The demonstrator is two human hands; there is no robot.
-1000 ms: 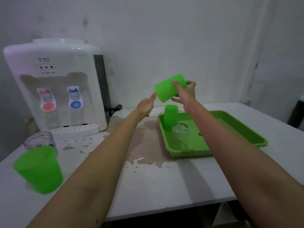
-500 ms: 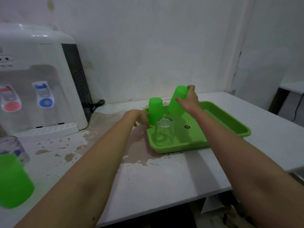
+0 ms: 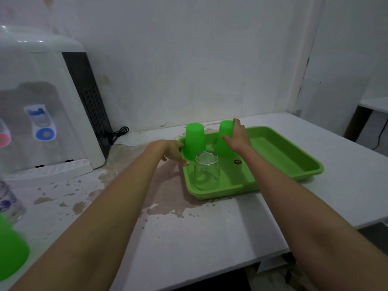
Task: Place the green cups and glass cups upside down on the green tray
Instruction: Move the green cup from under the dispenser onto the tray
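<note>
We set the inverted green cup (image 3: 225, 136), gripped in our right hand (image 3: 238, 136), mouth-down on the green tray (image 3: 294, 158) beside its twin (image 3: 195, 141); our left hand (image 3: 173, 150) steadies the tray rim, its closure unclear. Seat the rim flat before letting go, clear of the upturned glass cup (image 3: 206, 170).

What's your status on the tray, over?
Right hand closed on second green cup, inverted on green tray. Left hand steadies tray edge. First green cup and glass cup already inverted. Nothing blocking.

Both arms outstretched — hands apart, right hand (image 3: 237, 138) cupped, left hand (image 3: 172, 151) half-curled.
</note>
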